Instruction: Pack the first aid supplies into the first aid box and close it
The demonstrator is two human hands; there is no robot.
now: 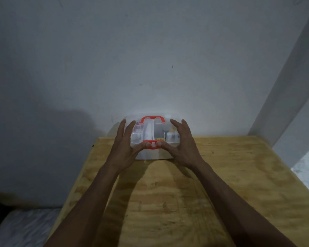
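A clear plastic first aid box [152, 154] with a red handle [152, 119] and a red front latch [152, 143] stands at the far edge of the wooden table, lid down. Small white bottles and other supplies show through the lid. My left hand [128, 143] lies on the lid's left side with fingers straight, thumb pressing the latch. My right hand [180, 143] mirrors it on the right side, thumb on the latch too.
The plywood table [185, 202] runs from the box toward me. A white wall [150, 59] stands right behind the box and a white post [289, 97] rises at the right. Pale bedding [21, 227] lies lower left.
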